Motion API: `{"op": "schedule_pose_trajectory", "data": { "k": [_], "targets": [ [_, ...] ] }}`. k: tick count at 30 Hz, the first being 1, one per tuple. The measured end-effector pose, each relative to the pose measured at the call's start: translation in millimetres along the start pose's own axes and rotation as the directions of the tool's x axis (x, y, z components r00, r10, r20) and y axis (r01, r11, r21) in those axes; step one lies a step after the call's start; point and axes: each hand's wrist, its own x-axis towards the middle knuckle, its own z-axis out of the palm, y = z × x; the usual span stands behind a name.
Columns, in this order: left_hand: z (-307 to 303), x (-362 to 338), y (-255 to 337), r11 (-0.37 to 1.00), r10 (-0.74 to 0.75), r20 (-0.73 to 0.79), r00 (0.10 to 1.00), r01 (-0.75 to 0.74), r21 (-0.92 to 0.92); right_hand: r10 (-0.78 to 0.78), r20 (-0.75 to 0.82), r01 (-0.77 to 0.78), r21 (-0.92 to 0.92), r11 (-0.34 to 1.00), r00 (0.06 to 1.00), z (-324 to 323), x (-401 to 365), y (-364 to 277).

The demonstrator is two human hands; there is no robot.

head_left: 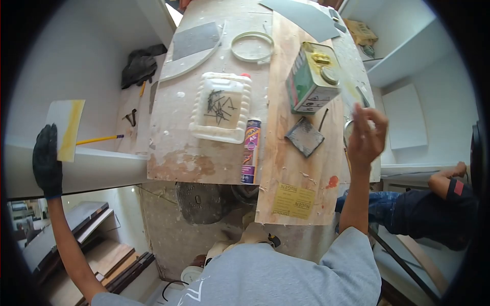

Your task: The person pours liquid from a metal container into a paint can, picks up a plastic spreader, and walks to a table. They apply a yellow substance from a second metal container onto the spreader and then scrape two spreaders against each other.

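Note:
My left hand (47, 160), in a black glove, is out at the far left and closed on the edge of a white rectangular piece (70, 130). A yellow coating runs down the right side of that piece. My bare right hand (368, 133) is raised over the table's right edge, its fingers bent and smeared by motion. Close by its fingertips is a narrow grey blade-like thing (363, 97); I cannot tell whether the hand holds it. A round container (348, 132) shows partly behind the hand. Left of the hand stands a green and white metal can (312, 81) with yellow drips on top.
The worktable (178, 153) bears a cut-open plastic jug (196, 125) with screws, an adhesive cartridge (250, 153), a dark square pad (304, 136) and a tape roll (232, 46). A pencil (99, 139) lies beside the left piece. Another person (429, 214) is at the right.

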Motion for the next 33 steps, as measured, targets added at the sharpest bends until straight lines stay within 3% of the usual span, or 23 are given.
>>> {"op": "schedule_pose_trajectory", "data": {
  "k": [4, 9, 12, 15, 16, 17, 19, 22, 23, 26, 29, 33],
  "targets": [
    [1, 1, 4, 1.0, -0.017, -0.023, 1.0, 0.017, 0.012, -0.155, 0.121, 0.13, 0.193, 0.973, 0.981, 76, -11, -41],
    [-7, 2, 6, 0.996, -0.043, 0.042, 0.998, 0.04, 0.085, -0.299, 0.261, 0.266, 0.154, 0.951, 0.918, 156, -30, -61],
    [-4, 3, 3, 1.0, 0.01, -0.024, 1.0, -0.011, -0.019, -0.292, 0.223, 0.25, 0.197, 0.948, 0.93, 163, -23, -68],
    [3, -1, 1, 1.0, 0.005, -0.01, 1.0, -0.005, -0.017, 0.033, 0.093, -0.066, 0.372, 0.926, 0.995, 136, -5, -65],
    [2, 0, 1, 0.999, 0.002, -0.019, 1.0, -0.003, -0.033, 0.181, 0.043, -0.186, 0.325, 0.927, 0.982, 124, -1, -56],
    [5, -3, -1, 1.0, 0.002, -0.009, 1.0, -0.002, -0.018, 0.401, 0.049, -0.389, 0.374, 0.842, 0.915, 111, -1, -41],
    [8, -5, -2, 0.998, -0.023, -0.016, 1.0, 0.022, -0.062, 0.761, 0.075, -0.689, 0.487, 0.536, 0.645, 80, -4, -7],
    [17, -13, -11, 0.988, -0.059, 0.064, 0.996, 0.067, -0.136, 0.92, -0.099, -0.569, 0.759, 0.316, 0.379, 37, -21, 66],
    [17, -11, -10, 0.976, -0.073, 0.062, 0.995, 0.084, -0.199, 0.958, -0.102, -0.515, 0.825, 0.232, 0.268, 28, -41, 94],
    [-4, 5, 8, 0.966, -0.079, -0.009, 0.997, 0.075, -0.248, 0.998, -0.017, -0.568, 0.822, 0.048, 0.06, 8, -110, 165],
    [1, 2, 2, 0.974, -0.039, -0.001, 0.999, 0.038, -0.221, 0.996, 0.059, -0.619, 0.781, -0.083, -0.059, -19, -162, 193],
    [7, -10, -5, 0.985, -0.03, 0.007, 1.0, 0.031, -0.17, 0.997, 0.034, -0.725, 0.685, -0.071, -0.065, -41, -203, 179]
  ]
}}
